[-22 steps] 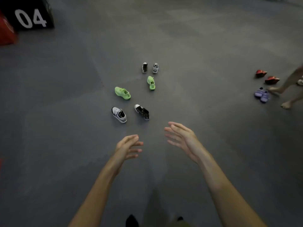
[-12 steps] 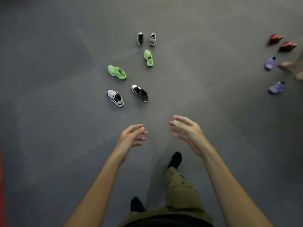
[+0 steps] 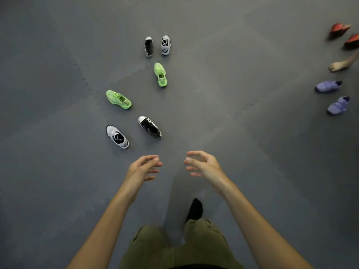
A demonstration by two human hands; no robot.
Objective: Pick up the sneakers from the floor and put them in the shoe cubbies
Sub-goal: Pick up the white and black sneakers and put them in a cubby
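Observation:
Several sneakers lie scattered on the grey floor ahead of me. Nearest are a white-and-black sneaker (image 3: 117, 136) and a black canvas sneaker (image 3: 150, 127). Beyond them lie two bright green sneakers (image 3: 118, 99) (image 3: 160, 74). Farthest, side by side, stand a black sneaker (image 3: 148, 46) and a grey-white sneaker (image 3: 165, 44). My left hand (image 3: 142, 167) and my right hand (image 3: 204, 164) are stretched out in front of me, fingers spread and empty, a short way short of the nearest shoes. No shoe cubbies are in view.
At the right edge lie two purple shoes (image 3: 328, 86) (image 3: 338, 105) and two red shoes (image 3: 339, 30) (image 3: 352, 41). Another person's bare foot (image 3: 339, 65) stands between them. My own leg in olive shorts and black sock (image 3: 194, 209) steps forward below.
I have walked closer to the sneakers, which now sit larger and nearer my hands. The purple shoes at the right have been separated. The box marked 04 has left the view.

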